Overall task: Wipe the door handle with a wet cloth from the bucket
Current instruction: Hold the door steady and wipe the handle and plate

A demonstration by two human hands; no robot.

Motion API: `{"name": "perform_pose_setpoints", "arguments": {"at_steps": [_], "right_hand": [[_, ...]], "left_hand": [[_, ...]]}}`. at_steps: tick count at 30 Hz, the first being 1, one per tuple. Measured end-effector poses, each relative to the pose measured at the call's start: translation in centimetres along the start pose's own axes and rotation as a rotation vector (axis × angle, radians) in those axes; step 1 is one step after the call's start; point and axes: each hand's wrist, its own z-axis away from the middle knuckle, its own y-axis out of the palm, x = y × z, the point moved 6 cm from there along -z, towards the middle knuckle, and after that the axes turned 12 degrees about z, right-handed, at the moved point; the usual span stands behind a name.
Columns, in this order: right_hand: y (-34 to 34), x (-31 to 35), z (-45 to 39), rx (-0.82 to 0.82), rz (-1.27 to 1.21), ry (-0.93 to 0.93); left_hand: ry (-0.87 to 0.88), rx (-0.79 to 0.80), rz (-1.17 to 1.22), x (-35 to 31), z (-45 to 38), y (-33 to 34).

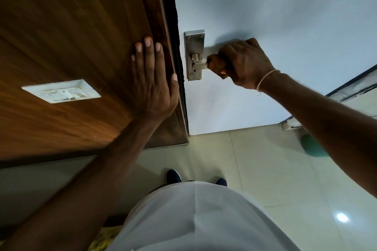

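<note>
Fingers (224,61) of the right hand (244,63) clamp an orange-brown cloth (214,63) round the lever handle (199,65) (wiping seemingly midway); left hand (155,79) lies flat, empty.

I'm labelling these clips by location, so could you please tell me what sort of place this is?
Probably a doorway inside a home or flat: a white door with a metal lever handle, a switch plate on a wood-panelled wall, and a glossy tiled floor.
</note>
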Motion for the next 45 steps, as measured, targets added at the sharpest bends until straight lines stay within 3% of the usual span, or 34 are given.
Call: {"name": "perform_pose_setpoints", "arguments": {"at_steps": [4, 9, 12, 16, 22, 25, 30, 33, 39, 45], "right_hand": [[0.3, -1.7, 1.6, 0.037, -0.235, 0.188], [2.8, -4.0, 8.3, 0.029, -0.651, 0.942], [2.7, -0.3, 10.8, -0.151, -0.876, 1.145], [0.6, 6.7, 8.4, -0.341, -0.979, 1.018], [-0.6, 10.7, 2.3, -0.329, -0.762, 0.783], [-0.2, 9.2, 2.6, -0.367, -0.748, 0.838], [2.5, 3.1, 6.1, -0.424, -0.92, 1.171], [2.6, 2.0, 7.4, -0.454, -0.954, 1.266], [0.2, 10.0, 2.9, -0.389, -0.925, 0.878], [1.2, 6.1, 4.2, -0.443, -0.93, 0.987]], "left_hand": [[-0.002, 0.015, 0.014, 0.0, 0.0, 0.0], [-0.016, 0.006, 0.022, -0.2, 0.0, 0.1], [-0.025, 0.01, 0.029, -0.2, 0.0, 0.3], [-0.013, 0.013, 0.021, -0.2, 0.0, 0.0], [0.007, 0.014, 0.006, -0.1, 0.0, -0.3], [0.008, 0.02, 0.012, 0.1, 0.0, -0.1], [-0.011, 0.006, 0.021, 0.0, -0.1, 0.3], [-0.018, 0.01, 0.024, -0.1, 0.0, 0.4], [-0.005, 0.009, 0.025, 0.2, 0.0, 0.3], [-0.011, 0.015, 0.027, 0.3, 0.0, 0.5]]}}
